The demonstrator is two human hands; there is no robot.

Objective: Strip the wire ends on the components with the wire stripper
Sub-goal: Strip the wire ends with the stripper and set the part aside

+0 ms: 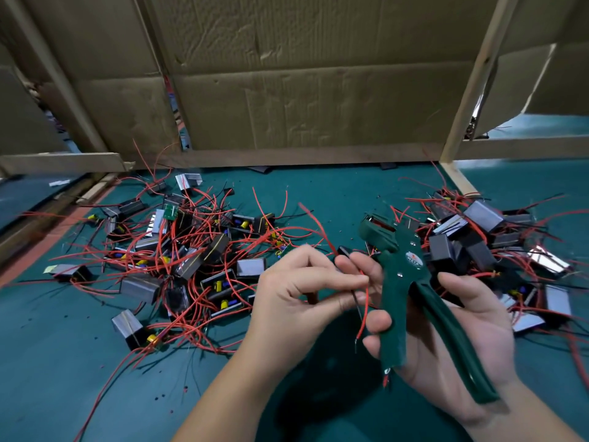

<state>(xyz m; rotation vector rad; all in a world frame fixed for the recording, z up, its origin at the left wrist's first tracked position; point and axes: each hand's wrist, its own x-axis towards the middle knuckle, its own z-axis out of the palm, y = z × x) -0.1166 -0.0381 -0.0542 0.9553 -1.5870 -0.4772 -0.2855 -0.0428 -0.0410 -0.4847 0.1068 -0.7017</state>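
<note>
My right hand (446, 333) grips the dark green wire stripper (398, 282), its head pointing up and away and its handles spread apart. My left hand (296, 291) pinches a thin black wire (357, 303) and a red wire (363, 317) just left of the stripper's handle. The red wire hangs down with a bare end. A small black component (345, 252) shows just above my left fingertips, next to the stripper's jaws. Both hands hover above the green table (79, 371).
A large tangle of black and grey components with red wires (178, 256) lies on the left. Another pile of components (484, 237) sits at the right. Cardboard walls (318, 90) and wooden strips (459, 183) close off the back and sides.
</note>
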